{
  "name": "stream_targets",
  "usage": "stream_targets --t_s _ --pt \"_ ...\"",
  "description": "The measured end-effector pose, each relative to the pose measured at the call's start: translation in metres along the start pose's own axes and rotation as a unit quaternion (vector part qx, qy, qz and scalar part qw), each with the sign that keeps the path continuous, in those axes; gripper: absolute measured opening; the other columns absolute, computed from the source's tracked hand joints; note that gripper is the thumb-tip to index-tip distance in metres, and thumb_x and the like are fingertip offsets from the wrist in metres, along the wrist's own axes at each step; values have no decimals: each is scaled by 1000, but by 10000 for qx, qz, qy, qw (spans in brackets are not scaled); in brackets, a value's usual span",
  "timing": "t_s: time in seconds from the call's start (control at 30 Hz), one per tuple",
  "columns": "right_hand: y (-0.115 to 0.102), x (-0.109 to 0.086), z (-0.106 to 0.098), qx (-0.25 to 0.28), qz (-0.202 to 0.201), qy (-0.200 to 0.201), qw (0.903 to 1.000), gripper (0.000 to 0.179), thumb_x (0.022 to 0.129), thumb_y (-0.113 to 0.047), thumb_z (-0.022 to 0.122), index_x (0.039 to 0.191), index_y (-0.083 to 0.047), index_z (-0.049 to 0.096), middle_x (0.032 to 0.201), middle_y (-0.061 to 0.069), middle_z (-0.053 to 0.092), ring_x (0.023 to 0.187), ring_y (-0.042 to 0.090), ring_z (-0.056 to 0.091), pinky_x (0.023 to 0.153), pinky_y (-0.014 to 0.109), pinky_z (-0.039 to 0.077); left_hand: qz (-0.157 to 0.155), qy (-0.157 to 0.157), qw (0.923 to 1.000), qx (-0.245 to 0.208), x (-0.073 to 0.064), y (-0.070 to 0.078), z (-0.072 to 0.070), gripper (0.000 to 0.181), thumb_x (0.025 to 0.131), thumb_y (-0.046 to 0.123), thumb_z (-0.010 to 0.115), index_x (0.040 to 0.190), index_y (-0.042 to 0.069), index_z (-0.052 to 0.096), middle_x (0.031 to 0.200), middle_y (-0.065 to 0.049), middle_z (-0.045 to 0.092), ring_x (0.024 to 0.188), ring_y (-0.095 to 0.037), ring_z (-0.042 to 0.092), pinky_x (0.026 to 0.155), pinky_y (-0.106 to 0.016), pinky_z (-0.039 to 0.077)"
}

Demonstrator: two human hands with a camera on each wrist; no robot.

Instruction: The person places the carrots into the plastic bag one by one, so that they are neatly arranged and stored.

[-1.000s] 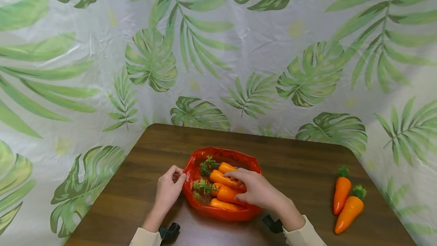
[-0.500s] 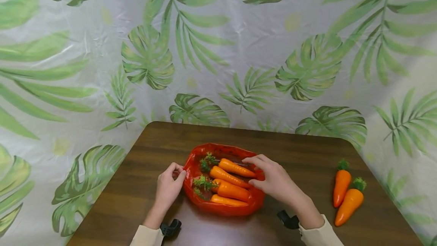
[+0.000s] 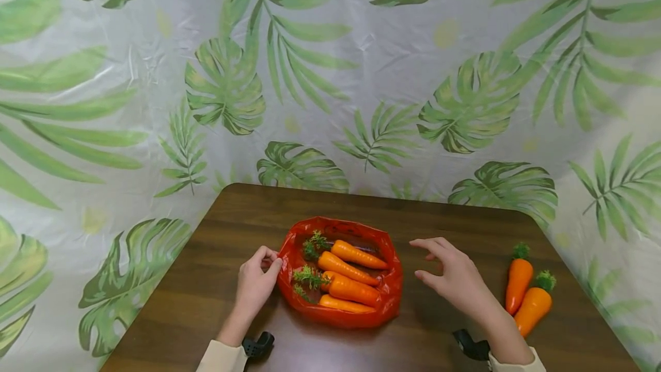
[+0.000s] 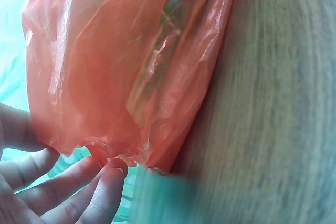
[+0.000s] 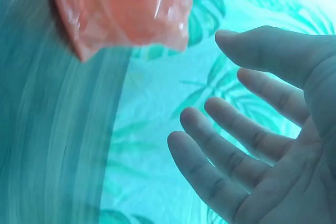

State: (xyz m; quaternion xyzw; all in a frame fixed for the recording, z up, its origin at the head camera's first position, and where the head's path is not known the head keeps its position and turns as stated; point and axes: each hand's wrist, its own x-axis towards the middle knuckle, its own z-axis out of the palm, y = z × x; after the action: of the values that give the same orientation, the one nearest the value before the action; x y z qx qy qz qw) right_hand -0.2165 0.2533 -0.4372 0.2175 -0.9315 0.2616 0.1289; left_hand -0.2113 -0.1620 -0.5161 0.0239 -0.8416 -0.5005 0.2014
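Observation:
A red plastic bag [image 3: 356,319] lies on the table with its mouth spread open upward. Inside it are several orange carrots [image 3: 353,290], their green leafy tops toward the left. My left hand [image 3: 256,279] pinches the bag's left rim between thumb and fingers; the left wrist view shows the thin film [image 4: 121,66] gathered at the fingertips. Just right of the bag, apart from it, my right hand [image 3: 457,277] hangs over the table, fingers spread and holding nothing. Two more carrots [image 3: 518,285] lie side by side at the right, the nearer one partly behind my right forearm.
The dark wooden table [image 3: 206,245] has rounded far corners. Behind it hangs a pale leaf-patterned sheet [image 3: 372,73]. Black camera mounts [image 3: 258,344] sit at both wrists.
My right hand has left the carrots in the bag and moved right, past the bag's rim, uncovering the carrots' tips. My left hand keeps its hold on the rim.

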Motion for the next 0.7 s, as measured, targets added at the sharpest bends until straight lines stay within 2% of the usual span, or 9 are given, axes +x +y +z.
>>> stream_targets --t_s 0.3,0.47,0.7 --pt "28 -21 -17 -250 269 77 9993 64 80 -20 87 137 -30 59 124 -5 60 96 16 64 70 35 53 44 11 10000 8 -1 0 1 15 92 14 73 84 19 62 99 0 73 80 -15 67 68 -32 51" --pt "44 -34 -26 -359 407 141 9984 64 82 -23 85 139 -27 58 124 -1 59 97 22 65 65 33 50 122 69 9999 -9 0 2 1 14 92 13 73 84 18 62 97 -1 73 78 -15 66 67 -31 50" --pt "59 -54 -40 -388 740 100 9965 60 86 -32 81 140 -20 56 124 8 58 97 30 65 66 38 53 103 26 9999 23 -1 2 0 13 92 13 72 85 17 62 99 -2 73 79 -16 66 66 -31 51"
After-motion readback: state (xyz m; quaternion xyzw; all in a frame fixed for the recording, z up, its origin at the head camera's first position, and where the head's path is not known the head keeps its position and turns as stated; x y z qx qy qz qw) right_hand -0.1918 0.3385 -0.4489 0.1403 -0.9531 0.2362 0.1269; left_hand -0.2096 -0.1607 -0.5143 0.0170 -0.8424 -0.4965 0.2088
